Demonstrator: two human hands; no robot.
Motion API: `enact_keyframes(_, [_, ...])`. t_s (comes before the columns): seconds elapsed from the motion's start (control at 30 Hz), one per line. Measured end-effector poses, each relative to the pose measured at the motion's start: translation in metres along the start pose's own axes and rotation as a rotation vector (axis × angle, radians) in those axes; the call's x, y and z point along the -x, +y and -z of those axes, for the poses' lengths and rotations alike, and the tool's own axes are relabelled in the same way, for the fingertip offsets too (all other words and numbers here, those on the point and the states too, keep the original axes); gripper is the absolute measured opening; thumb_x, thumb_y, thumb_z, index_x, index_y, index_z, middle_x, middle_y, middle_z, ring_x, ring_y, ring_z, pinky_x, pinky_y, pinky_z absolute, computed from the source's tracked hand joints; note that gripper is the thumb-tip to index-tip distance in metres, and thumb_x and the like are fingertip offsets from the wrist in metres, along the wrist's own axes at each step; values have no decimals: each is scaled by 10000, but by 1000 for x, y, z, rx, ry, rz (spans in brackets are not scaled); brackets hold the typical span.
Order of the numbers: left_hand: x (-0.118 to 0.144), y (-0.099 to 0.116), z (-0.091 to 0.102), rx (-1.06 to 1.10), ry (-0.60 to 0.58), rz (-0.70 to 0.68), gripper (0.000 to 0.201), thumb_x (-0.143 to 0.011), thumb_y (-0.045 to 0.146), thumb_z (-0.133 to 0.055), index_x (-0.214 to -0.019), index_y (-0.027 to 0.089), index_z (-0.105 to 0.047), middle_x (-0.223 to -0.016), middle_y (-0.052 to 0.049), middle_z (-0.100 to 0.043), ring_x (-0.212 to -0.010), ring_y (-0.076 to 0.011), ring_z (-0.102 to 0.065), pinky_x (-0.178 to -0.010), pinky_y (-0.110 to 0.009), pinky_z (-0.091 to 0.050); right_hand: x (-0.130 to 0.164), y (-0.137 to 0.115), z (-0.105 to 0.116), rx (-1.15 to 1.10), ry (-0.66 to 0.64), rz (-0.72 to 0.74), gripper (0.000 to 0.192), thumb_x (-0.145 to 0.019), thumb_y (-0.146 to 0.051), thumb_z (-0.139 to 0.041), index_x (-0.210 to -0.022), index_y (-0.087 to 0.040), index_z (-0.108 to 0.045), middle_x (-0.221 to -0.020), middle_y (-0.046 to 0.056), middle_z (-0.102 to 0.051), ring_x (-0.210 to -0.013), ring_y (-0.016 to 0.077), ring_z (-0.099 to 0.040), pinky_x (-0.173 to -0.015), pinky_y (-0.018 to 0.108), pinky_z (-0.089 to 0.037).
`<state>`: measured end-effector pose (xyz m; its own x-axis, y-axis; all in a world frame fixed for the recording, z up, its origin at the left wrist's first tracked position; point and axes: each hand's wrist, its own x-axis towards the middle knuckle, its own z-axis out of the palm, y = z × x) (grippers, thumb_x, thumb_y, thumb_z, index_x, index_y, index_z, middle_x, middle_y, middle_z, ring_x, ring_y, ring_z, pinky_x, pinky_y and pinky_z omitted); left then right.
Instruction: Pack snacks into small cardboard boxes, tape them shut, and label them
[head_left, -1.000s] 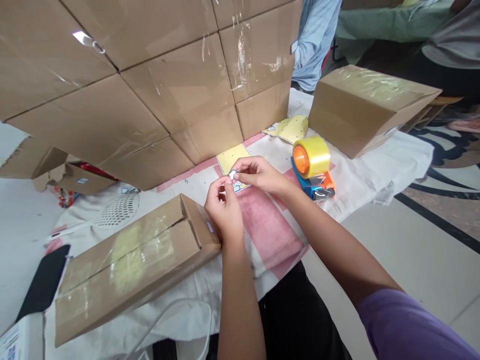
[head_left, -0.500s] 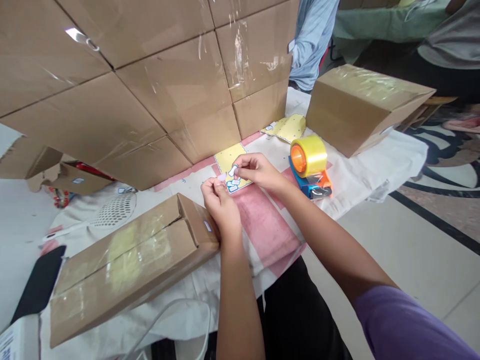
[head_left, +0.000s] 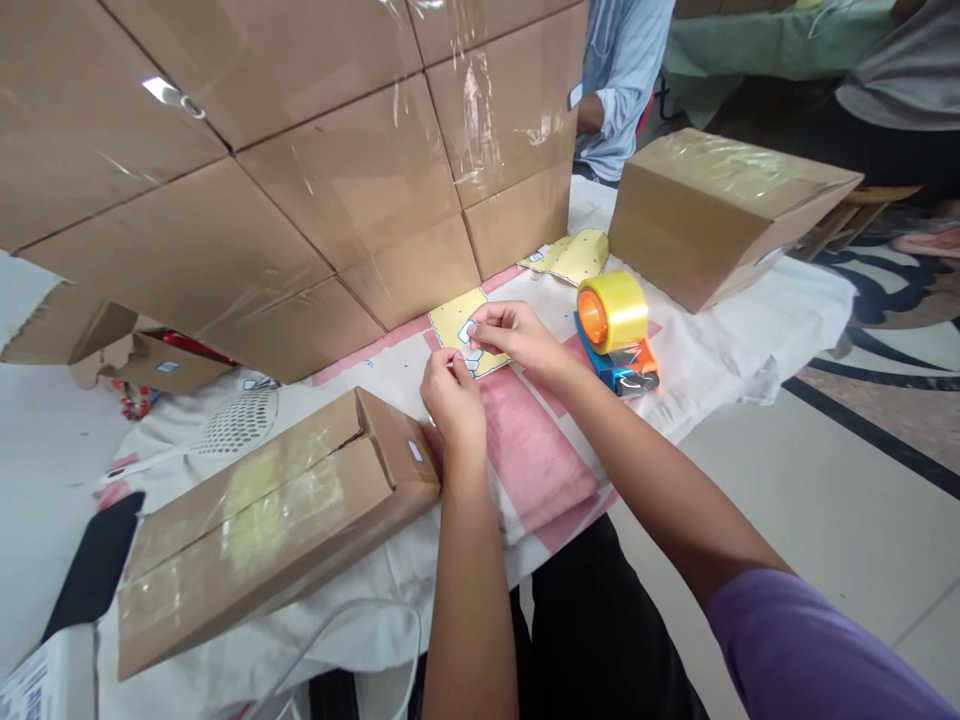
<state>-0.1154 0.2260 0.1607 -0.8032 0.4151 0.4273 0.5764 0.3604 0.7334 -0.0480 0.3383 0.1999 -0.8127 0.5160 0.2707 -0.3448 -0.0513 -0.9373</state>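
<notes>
My right hand (head_left: 517, 338) pinches a small white sticker with a blue border (head_left: 469, 332) between thumb and forefinger. Just left of it and lower, my left hand (head_left: 454, 400) is closed with thumb and fingertips together; what they hold is too small to make out. Beneath both hands lies a yellow dotted sheet (head_left: 448, 317) with several more blue-edged stickers (head_left: 472, 366) on it, partly covered by my fingers. A taped cardboard box (head_left: 300, 500) rests beside my left forearm, with a small label (head_left: 415, 451) on its end.
Stacked cardboard boxes (head_left: 352, 170) wall off the far side. To the right stand a tape dispenser (head_left: 611, 330) and another taped box (head_left: 720, 220). A white fly swatter (head_left: 240, 420) lies at left. A co-worker's blue sleeve (head_left: 622, 90) shows behind the stack.
My left hand has moved slightly right and up, closer to my right hand. The pale slip seen at its fingertips no longer shows clearly. A co-worker's hand has appeared beside the stack.
</notes>
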Motion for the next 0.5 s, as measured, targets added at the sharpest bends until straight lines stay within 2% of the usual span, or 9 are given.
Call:
enact_keyframes(0.2, [-2,-3,-1,-160,-33,-10,145,-930,173,-513,-959,185,-654,-991,-75,-689,-917,-216,-633,-848,-339,-462,-2,3,2,-14,26,-7,135,-752,-241,-691,-690,-140,-627,-577,-22,-609,-489,51,-390,-457,193,-272])
enact_keyframes(0.33, [4,0,1,-321,-152,20,161,-895,200,-566,-943,215,-719,-1103,-103,-666,-1082,-292,-595,-891,-423,-444,-5,5,4,-31,43,-25,130,-763,-227,-679,-686,-136,-628,-576,-22,-605,-479,49,-388,-452,189,-266])
enact_keyframes(0.5, [7,-1,4,-279,-149,58,192,-898,251,-562,-844,198,-739,-1109,-137,-665,-1114,-337,-573,-924,-491,-425,-3,4,6,-28,66,-40,180,-825,-220,-635,-670,-132,-616,-585,-11,-592,-484,49,-380,-455,185,-260])
